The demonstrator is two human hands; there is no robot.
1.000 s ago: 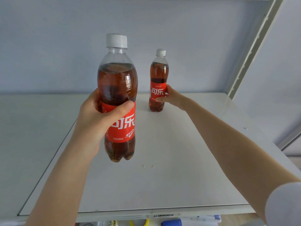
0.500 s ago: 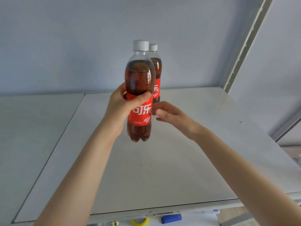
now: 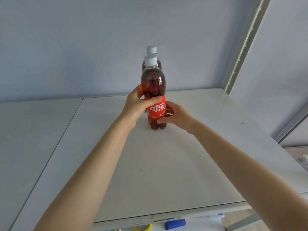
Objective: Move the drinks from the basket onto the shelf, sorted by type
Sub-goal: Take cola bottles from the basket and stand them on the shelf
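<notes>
While the front cola bottle (image 3: 154, 97) stands upright toward the twelve o'clock end of the white shelf (image 3: 166, 164), we hold it with both hands. Our left hand (image 3: 138, 104) grips it from its nine o'clock side, thumb laid across the top edge of the red label and fingers wrapped round the back. Our right hand (image 3: 175, 115) curls round the lower body from four o'clock, thumb crossing the front just under the label. The base sits at the shelf board, though we cannot tell whether it touches or hangs just above. The rear cola bottle (image 3: 151, 50) stands directly at twelve o'clock of the front one, near it and almost wholly hidden, with only its white cap and a little of its dark shoulder showing. Both bottles hold brown drink and carry white caps. A pale wall (image 3: 83, 47) backs the shelf, and a slotted upright post (image 3: 241, 52) rises at two o'clock. A small screw (image 3: 243, 123) lies on the board at three o'clock. Below the front edge at six o'clock we see a blue object (image 3: 175, 224) and a yellow object (image 3: 143, 228).
</notes>
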